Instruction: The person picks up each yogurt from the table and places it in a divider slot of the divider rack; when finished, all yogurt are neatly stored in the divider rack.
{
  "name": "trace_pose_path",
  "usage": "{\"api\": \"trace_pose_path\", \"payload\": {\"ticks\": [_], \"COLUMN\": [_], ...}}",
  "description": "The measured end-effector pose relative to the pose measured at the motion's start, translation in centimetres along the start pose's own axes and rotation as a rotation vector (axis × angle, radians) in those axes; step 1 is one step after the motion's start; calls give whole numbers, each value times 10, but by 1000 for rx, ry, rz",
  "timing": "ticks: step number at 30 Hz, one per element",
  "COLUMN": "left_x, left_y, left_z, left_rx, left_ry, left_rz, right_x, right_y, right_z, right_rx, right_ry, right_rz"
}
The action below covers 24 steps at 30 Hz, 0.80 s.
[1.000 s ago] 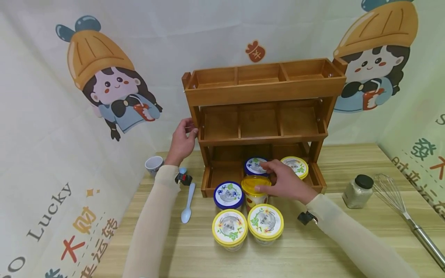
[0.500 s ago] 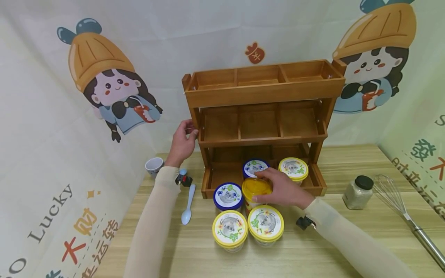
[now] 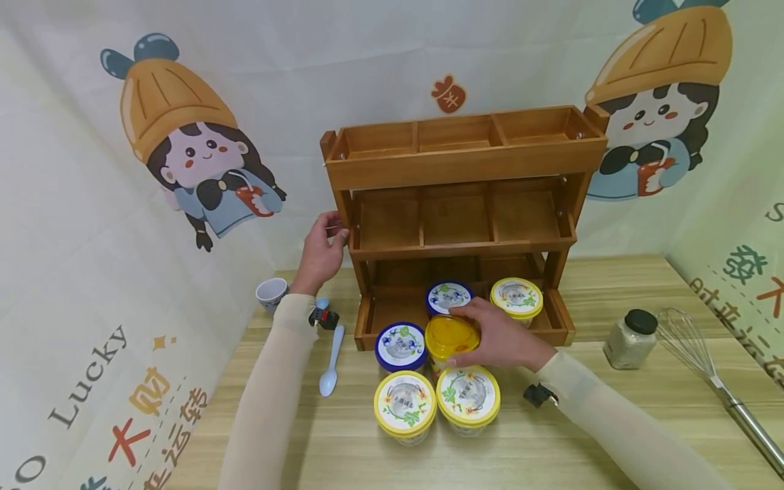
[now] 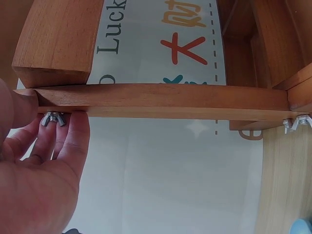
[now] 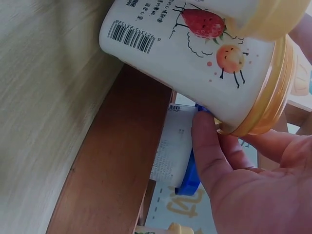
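The yellow-lidded cup [image 3: 450, 340] is grasped by its lid rim in the right hand [image 3: 499, 338], tilted, in front of the wooden rack [image 3: 465, 160]. A barcode, a strawberry and an orange are printed on its side. The rack's left post is gripped by the left hand [image 3: 320, 252]. "Lucky" is legible on the backdrop [image 3: 86, 371].

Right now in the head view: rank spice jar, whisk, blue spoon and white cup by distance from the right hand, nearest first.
Measured from the right hand, which grips the orange-lidded cup:
1. Spice jar, to its right on the table.
2. Blue spoon, to its left, in front of the rack's left post.
3. Whisk and white cup: too close to call; far right, and far left by the wall.
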<state>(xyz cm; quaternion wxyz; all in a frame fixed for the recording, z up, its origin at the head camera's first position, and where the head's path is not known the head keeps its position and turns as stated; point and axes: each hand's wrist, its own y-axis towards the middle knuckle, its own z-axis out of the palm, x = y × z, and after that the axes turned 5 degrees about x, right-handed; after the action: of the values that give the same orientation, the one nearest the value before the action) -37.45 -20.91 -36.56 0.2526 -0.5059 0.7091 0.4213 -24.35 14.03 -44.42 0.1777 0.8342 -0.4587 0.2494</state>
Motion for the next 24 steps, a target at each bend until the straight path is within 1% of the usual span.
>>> {"api": "trace_pose_path", "payload": {"ticks": [5, 15, 18, 24], "left_x": [1, 2, 2, 2], "left_y": [-1, 1, 2, 1], "left_z": [1, 2, 2, 1], "left_rx": [0, -2, -1, -2], "left_ry": [6, 10, 9, 2], "left_rz": [2, -2, -7, -4], "right_x": [-1, 0, 2, 2], "right_y": [0, 0, -1, 0], "right_z": [2, 0, -4, -12], "right_rx": [6, 1, -11, -44], "right_ry": [-18, 16, 33, 59], "right_rz": [13, 12, 0, -53]}}
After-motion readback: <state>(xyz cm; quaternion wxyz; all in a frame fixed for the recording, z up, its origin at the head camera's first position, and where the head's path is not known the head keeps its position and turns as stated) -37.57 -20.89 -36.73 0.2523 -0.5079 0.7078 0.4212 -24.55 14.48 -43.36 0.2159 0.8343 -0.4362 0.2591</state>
